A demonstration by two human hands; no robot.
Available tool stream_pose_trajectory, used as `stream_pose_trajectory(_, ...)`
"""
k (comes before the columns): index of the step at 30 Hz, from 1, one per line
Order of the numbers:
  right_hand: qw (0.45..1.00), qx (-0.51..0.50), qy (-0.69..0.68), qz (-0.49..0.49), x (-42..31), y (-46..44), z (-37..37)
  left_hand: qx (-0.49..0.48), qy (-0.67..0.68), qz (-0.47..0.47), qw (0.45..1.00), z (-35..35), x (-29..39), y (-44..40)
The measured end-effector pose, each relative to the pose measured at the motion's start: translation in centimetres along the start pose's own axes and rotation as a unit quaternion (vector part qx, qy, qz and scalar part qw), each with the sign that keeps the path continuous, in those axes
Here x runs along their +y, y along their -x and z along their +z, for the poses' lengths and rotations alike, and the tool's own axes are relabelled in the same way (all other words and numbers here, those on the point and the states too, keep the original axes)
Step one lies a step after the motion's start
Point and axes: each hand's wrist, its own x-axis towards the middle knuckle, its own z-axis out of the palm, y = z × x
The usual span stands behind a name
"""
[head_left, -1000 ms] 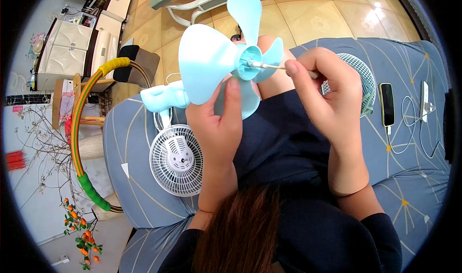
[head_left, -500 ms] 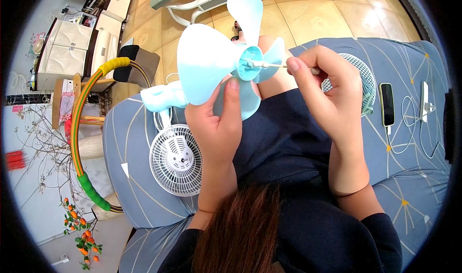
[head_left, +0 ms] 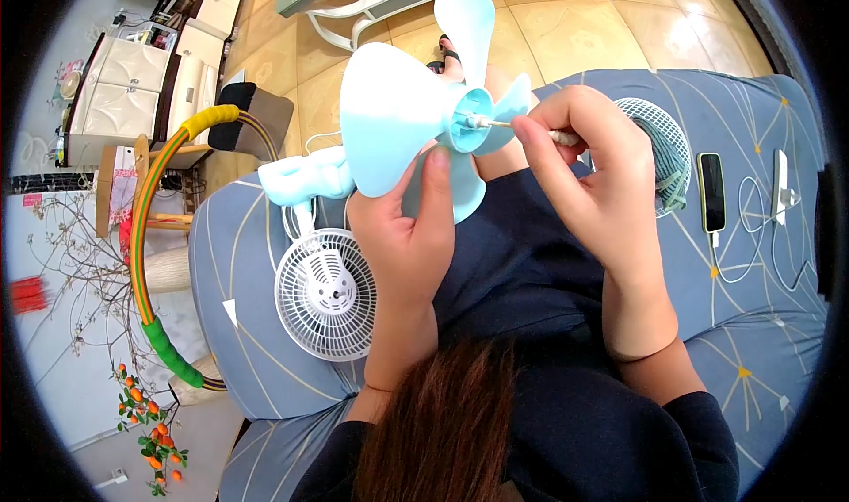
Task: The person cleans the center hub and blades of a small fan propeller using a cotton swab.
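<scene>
My left hand (head_left: pixel 411 214) is closed on a light blue fan blade (head_left: pixel 389 117), thumb on the near side by the hub. The blade is held up over my lap, its hollow hub facing right. In my right hand (head_left: pixel 597 161), thumb and fingers pinch a thin cotton swab (head_left: pixel 506 125). The swab's white tip reaches into the hub, at its central post. Left of my left forearm lies the fan body (head_left: pixel 305 176) with its white rear grille (head_left: pixel 325 307). Right of my right hand sits a round grille (head_left: pixel 676 139) with bluish-green material inside, partly hidden.
Blue-grey patterned sofa fabric (head_left: pixel 256 378) spreads under me. A phone (head_left: pixel 711 192) on a cable and a white power strip (head_left: pixel 780 183) lie at right. At left stands a coloured hoop (head_left: pixel 141 237). Ahead are a dark stool (head_left: pixel 256 122) and a white-framed table (head_left: pixel 389 24).
The fan blade and my left hand have shifted slightly right. My right hand has moved a little left and turned, with the swab still at the hub.
</scene>
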Motion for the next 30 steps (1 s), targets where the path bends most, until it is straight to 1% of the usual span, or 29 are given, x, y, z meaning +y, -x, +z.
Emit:
stream_pose_trajectory(1, 1.0, -0.003, 0.0, -0.003, 0.0, 0.0, 0.1, -0.001, -0.005, 0.003, 1.0, 0.0, 0.0, 0.0)
stream_pose_trajectory(4, 1.0, -0.01, 0.0, -0.012, 0.0, 0.0, 0.2, 0.019, 0.005, 0.051, 0.999, 0.5, -0.6, 0.1)
stream_pose_trajectory(10, 1.0, -0.014, 0.006, -0.017, -0.1, 0.0, 0.5, 0.007, 0.008, 0.044, 0.999, 0.5, -0.3, 0.2)
stream_pose_trajectory(13, 1.0, -0.013, 0.005, -0.022, -0.1, 0.0, 0.6, 0.002, -0.011, 0.054, 0.998, 0.4, -0.3, 0.2)
stream_pose_trajectory(16, 0.999, -0.013, 0.009, -0.034, 0.0, 0.0, 0.6, -0.009, -0.004, 0.013, 1.0, 0.2, 0.2, 0.3)
stream_pose_trajectory(19, 0.999, -0.012, 0.009, -0.038, 0.0, -0.1, 0.4, -0.008, -0.003, 0.005, 1.0, 0.2, 0.2, 0.2)
stream_pose_trajectory(22, 0.999, -0.012, 0.008, -0.035, -0.2, -0.1, 0.0, 0.01, -0.024, 0.06, 0.998, 0.3, -0.2, -0.1)
stream_pose_trajectory(25, 1.0, -0.005, 0.002, -0.027, -0.4, -0.1, -0.3, 0.028, -0.02, 0.061, 0.998, 0.2, -0.7, -0.3)
stream_pose_trajectory(30, 1.0, -0.005, 0.006, -0.016, -0.4, -0.1, -0.6, 0.03, -0.01, 0.054, 0.998, 0.0, -0.8, -0.4)
